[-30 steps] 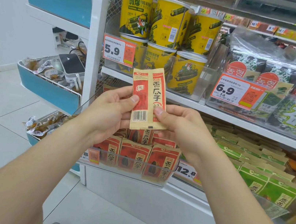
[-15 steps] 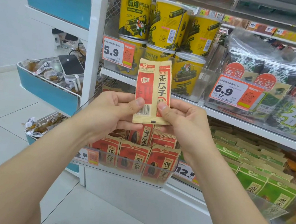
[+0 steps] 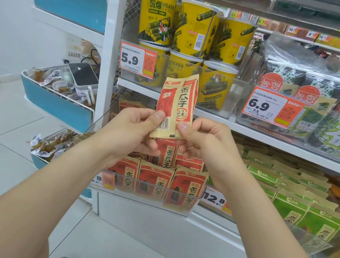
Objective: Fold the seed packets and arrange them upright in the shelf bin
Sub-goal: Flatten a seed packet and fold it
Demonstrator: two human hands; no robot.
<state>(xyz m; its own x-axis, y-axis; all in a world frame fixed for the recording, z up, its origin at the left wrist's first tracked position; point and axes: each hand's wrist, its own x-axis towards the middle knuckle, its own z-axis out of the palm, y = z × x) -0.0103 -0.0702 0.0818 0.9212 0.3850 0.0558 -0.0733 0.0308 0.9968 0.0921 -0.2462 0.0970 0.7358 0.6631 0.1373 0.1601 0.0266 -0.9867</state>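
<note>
I hold a red and tan seed packet (image 3: 177, 105) upright in front of the shelf, folded lengthwise so both side flaps meet along the middle. My left hand (image 3: 133, 130) pinches its lower left edge with the thumb on the barcode. My right hand (image 3: 202, 140) pinches the lower right edge. Below my hands a clear shelf bin (image 3: 149, 198) holds several matching red seed packets (image 3: 154, 181) standing upright in rows.
Yellow snack tubs (image 3: 193, 28) stand on the shelf above, seaweed packs (image 3: 316, 91) to their right. Green packets (image 3: 298, 205) fill the neighbouring bin. A blue side rack (image 3: 58, 105) with wrapped snacks and a small device hangs at the left, over white floor tiles.
The packet has risen slightly and tilted a little to the right, and the side flaps have closed further over its middle. Both hands keep their pinch on the bottom edge.
</note>
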